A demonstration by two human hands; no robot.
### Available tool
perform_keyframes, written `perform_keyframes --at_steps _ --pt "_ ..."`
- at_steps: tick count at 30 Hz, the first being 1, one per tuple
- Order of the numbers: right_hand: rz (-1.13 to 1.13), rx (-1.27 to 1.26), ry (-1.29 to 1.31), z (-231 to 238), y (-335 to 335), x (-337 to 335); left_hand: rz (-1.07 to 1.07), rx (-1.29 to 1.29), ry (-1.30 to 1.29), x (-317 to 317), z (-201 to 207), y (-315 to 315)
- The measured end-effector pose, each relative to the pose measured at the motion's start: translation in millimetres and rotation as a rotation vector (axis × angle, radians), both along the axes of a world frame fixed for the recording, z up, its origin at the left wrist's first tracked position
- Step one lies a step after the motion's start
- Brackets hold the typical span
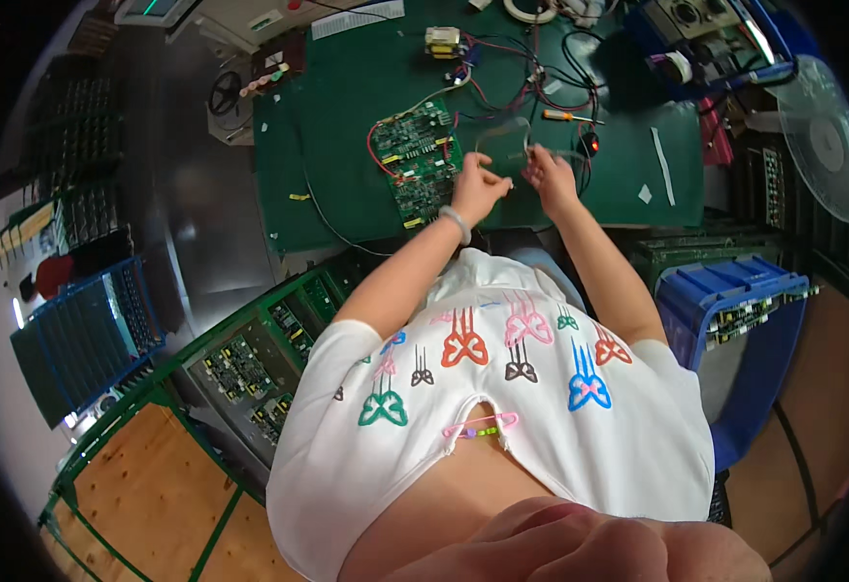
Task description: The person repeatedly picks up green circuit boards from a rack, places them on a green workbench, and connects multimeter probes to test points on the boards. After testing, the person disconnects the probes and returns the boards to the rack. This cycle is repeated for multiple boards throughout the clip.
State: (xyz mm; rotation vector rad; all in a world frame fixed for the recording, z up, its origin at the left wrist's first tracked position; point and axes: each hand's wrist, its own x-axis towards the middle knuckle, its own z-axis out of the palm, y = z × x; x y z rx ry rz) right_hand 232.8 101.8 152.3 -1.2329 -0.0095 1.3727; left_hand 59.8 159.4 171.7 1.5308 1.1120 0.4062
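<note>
White short-sleeved shirt [332,466] printed with coloured bows, one, worn by the person seated before a green bench top [337,126]. Hands, two, bare: left [481,187], pale bracelet [457,226] at the wrist, fingers curled at the right edge of paired green circuit boards [420,126] lying on the bench; right [553,179], fingertips drawn together near a thin pale wire [527,132], though from where I stand I cannot tell whether either hand pinches anything. Beyond them: orange-handled screwdriver [558,115], red-lit round black switch [590,145], yellow-wrapped transformer [444,42].
</note>
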Motion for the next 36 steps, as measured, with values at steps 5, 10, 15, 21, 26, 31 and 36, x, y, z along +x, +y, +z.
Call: perform_keyframes --at_steps 5,10,15,21,26,31,36 --pt "0.084 -0.097 -0.398 11.9 22.6 36.7 0.037 -0.324 0.135 44.3 1.6 12.2" --pt "0.145 -0.359 -1.34 13.8 -26.3 113.2 -0.004 -0.486 0.162 17.0 11.0 2.4" --pt "0.158 -0.262 -0.579 -30.2 -33.6 135.2 0.028 -0.597 0.046 -45.1 24.8 -13.6" --pt "0.276 -0.302 -0.767 -27.3 -23.0 117.2 0.295 -0.559 -0.026 -107.0 36.5 -34.2" --pt "0.164 -0.353 -1.276 -0.1 -12.4 100.1 0.431 -0.228 0.059 -146.8 15.6 -21.5" --pt "0.465 0.334 -1.656 50.6 34.8 1.9 0.327 0.355 0.318 -145.7 15.1 16.3" --pt "0.718 0.432 -1.571 16.7 59.4 -77.9 0.111 0.396 0.282 -132.0 5.6 46.1"
